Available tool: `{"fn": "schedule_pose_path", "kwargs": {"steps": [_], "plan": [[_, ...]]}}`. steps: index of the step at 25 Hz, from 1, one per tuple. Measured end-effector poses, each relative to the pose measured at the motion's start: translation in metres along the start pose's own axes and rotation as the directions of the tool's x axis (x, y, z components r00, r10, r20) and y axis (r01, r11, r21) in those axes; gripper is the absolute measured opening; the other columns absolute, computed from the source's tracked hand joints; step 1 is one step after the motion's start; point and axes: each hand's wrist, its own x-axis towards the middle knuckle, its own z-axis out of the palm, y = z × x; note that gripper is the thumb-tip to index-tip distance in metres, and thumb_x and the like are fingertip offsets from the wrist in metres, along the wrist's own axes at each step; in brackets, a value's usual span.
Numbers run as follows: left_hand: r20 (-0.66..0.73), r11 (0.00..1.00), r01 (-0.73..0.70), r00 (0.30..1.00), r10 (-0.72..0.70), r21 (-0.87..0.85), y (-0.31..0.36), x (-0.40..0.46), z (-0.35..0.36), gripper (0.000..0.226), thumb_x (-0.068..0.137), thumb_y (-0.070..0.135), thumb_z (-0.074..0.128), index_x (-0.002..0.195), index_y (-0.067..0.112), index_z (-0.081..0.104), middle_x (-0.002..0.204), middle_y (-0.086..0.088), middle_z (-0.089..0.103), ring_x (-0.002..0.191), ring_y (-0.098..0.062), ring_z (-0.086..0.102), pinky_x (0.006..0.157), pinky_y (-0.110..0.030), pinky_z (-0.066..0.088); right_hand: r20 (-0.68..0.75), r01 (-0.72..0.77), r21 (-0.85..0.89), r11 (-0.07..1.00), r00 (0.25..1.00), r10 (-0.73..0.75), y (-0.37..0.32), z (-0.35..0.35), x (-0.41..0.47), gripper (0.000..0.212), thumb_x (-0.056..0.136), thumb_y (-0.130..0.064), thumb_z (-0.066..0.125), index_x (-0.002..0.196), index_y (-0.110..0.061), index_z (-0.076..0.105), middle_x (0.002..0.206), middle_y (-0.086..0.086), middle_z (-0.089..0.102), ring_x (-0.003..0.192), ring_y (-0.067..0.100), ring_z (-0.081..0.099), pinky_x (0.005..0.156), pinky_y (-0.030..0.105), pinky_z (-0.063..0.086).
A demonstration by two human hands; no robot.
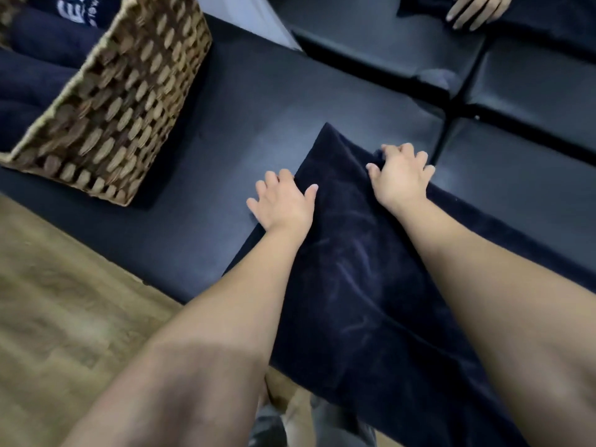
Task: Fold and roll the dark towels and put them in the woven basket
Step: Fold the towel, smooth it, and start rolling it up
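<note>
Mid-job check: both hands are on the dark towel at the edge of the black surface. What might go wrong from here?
1. The dark towel hangs over the near edge of the black surface; its weight may drag it toward the floor.
2. The left hand lies flat while the right hand bunches the cloth, so the fold may come out skewed.
3. The woven basket stands off to the left, a carry during which a loose roll might unwind.
</note>
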Motion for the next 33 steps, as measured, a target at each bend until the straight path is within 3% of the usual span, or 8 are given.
{"fn": "schedule_pose_path", "kwargs": {"steps": [8,13,16,20,22,27,31,33], "plan": [[-0.064,0.999,-0.020,0.998,0.022,0.030,-0.027,0.014,0.004,0.039,0.105,0.056,0.028,0.102,0.018,0.037,0.074,-0.001,0.056,0.064,-0.031,0.049,0.062,-0.037,0.034,-0.076,0.019,0.018,1.000,0.997,-0.018,-0.002,0.002,0.042,0.023,0.105,-0.033,0.044,0.109,-0.018,0.061,0.116,0.008,0.061,0.113,0.034,0.049,0.097,0.050,0.029],[-0.084,0.982,-0.001,0.996,-0.015,-0.190,-0.019,0.010,-0.003,0.021,0.105,0.041,0.038,0.099,0.022,0.041,0.075,0.005,0.060,0.074,-0.028,0.060,0.064,-0.037,0.037,-0.027,0.092,0.024,0.995,0.995,-0.092,-0.029,0.006,0.042,0.031,0.103,-0.040,0.045,0.116,-0.017,0.061,0.121,0.007,0.060,0.117,0.034,0.047,0.098,0.049,0.027],[0.044,0.890,0.060,0.998,-0.044,-0.452,0.004,0.032,-0.014,0.030,0.097,0.052,0.049,0.115,0.027,0.054,0.109,0.012,0.066,0.100,-0.016,0.061,0.085,-0.036,0.046,0.084,0.079,0.186,0.979,0.992,-0.096,-0.050,0.008,0.049,0.042,0.099,-0.056,0.046,0.122,-0.024,0.061,0.123,-0.002,0.063,0.124,0.030,0.045,0.097,0.048,0.025],[0.182,0.779,0.136,0.983,-0.028,-0.612,0.026,0.064,-0.018,0.023,0.095,0.037,0.063,0.111,0.020,0.059,0.105,0.007,0.063,0.103,-0.019,0.063,0.088,-0.033,0.051,0.190,0.071,0.243,0.967,0.974,-0.120,-0.072,0.012,0.065,0.030,0.096,-0.052,0.054,0.087,-0.024,0.060,0.093,-0.008,0.062,0.109,0.027,0.053,0.088,0.044,0.023],[0.218,0.746,0.176,0.975,-0.043,-0.643,0.024,0.069,-0.017,0.027,0.094,0.038,0.065,0.114,0.021,0.057,0.106,0.006,0.062,0.103,-0.020,0.063,0.090,-0.037,0.052,0.166,0.015,0.384,0.923,0.982,-0.085,-0.077,0.008,0.073,0.024,0.097,-0.045,0.056,0.085,-0.024,0.056,0.088,-0.010,0.061,0.097,0.022,0.056,0.089,0.040,0.025],[0.096,0.974,0.052,0.995,-0.032,-0.222,0.003,0.061,-0.010,0.038,0.101,0.057,0.045,0.094,0.021,0.057,0.087,0.004,0.061,0.085,-0.028,0.059,0.071,-0.035,0.039,0.050,0.042,0.457,0.888,0.996,-0.073,-0.071,0.007,0.074,0.007,0.101,-0.029,0.049,0.098,-0.031,0.055,0.088,-0.014,0.058,0.105,0.022,0.058,0.103,0.040,0.035],[-0.044,0.999,0.012,0.999,-0.014,-0.049,-0.012,0.061,-0.008,0.043,0.107,0.050,0.032,0.091,0.016,0.054,0.091,-0.007,0.066,0.084,-0.036,0.060,0.069,-0.038,0.039,-0.058,0.271,0.143,0.952,0.962,-0.266,-0.065,0.014,0.057,0.031,0.100,-0.039,0.049,0.125,-0.021,0.052,0.125,0.005,0.054,0.114,0.031,0.048,0.095,0.043,0.031],[-0.080,0.999,0.042,0.996,-0.043,-0.010,-0.023,0.065,-0.013,0.042,0.107,0.049,0.032,0.097,0.016,0.057,0.096,-0.010,0.068,0.087,-0.037,0.061,0.071,-0.038,0.038,-0.122,0.345,-0.008,0.939,0.931,-0.343,-0.054,0.021,0.044,0.037,0.100,-0.041,0.050,0.128,-0.017,0.053,0.126,0.009,0.052,0.112,0.034,0.047,0.092,0.045,0.033]]}}
